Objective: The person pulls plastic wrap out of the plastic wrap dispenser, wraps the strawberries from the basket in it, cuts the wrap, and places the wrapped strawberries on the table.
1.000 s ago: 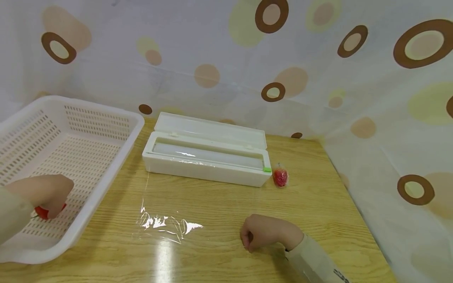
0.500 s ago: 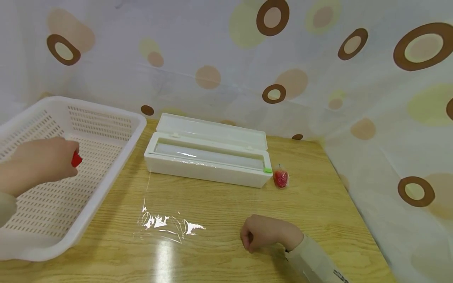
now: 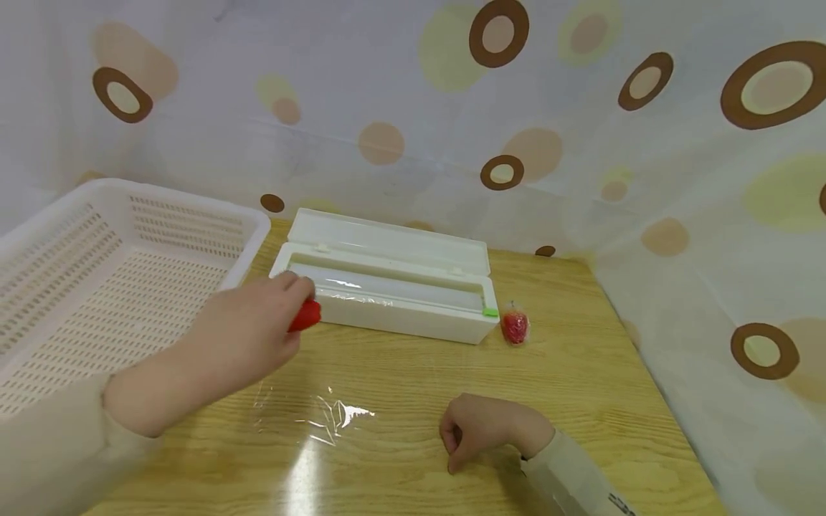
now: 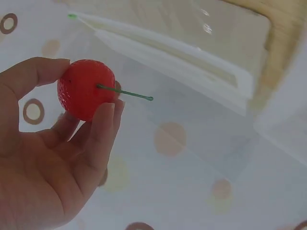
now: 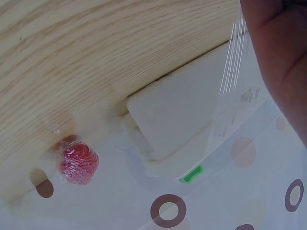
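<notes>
The left hand point(image 3: 240, 333), pinching a round red fruit point(image 3: 306, 315), has swung right from the white perforated plastic basket point(image 3: 187, 221) to the left end of the open, long white box point(image 3: 400, 317); the right hand point(image 3: 487, 430) stays curled on transparent film point(image 3: 353, 414). Only the left wrist view shows a green stem point(image 4: 128, 93). Bare wooden tabletop point(image 3: 606, 401) lies right.

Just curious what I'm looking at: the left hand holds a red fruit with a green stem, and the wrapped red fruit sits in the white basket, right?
Not quite: the wrapped red fruit isn't in the white basket; the head view shows it on the table, beside the white box. The rest, about the left hand, stands.
</notes>
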The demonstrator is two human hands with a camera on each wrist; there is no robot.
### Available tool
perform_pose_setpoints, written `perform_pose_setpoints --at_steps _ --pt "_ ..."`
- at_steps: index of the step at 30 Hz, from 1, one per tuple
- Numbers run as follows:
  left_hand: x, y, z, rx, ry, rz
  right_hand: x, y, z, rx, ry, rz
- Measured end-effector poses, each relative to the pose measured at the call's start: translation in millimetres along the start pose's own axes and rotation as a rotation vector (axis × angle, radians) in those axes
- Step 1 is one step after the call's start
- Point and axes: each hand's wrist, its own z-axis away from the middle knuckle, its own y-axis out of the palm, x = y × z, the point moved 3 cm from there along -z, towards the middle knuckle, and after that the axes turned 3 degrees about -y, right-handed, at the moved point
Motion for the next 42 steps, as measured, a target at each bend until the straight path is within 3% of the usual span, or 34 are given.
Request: perform_pose_setpoints --at_steps 4,7,12,16,24,33,42 --pt "-33.6 27.5 -10.2 0.011 0.095 0.009 -1.0 0.0 0.5 -0.011 -0.002 -0.003" --pt "-49.7 51.8 -14.2 0.063 0.137 0.03 -1.6 1.0 0.1 -0.011 -0.001 -0.007" --pt "-59.7 87.6 -12.1 0.048 0.171 0.03 -2.4 1.4 -1.4 -0.008 0.001 0.002" --pt "-58.5 106.7 -11.2 0.027 0.169 0.031 -1.1 0.9 -2.0 -0.012 -0.017 0.034" --pt "-52.8 127.4 -8.5 0.096 0.138 0.051 1.9 1.6 -1.1 -0.016 -0.038 0.047" --pt "-47.4 138.4 -10.5 0.185 0.108 0.182 -1.9 3.4 -2.4 -0.028 -0.042 0.058" --pt "-46.3 140.0 -10.8 0.208 0.139 0.251 2.0 -19.0 16.6 -0.074 -0.196 -0.106"
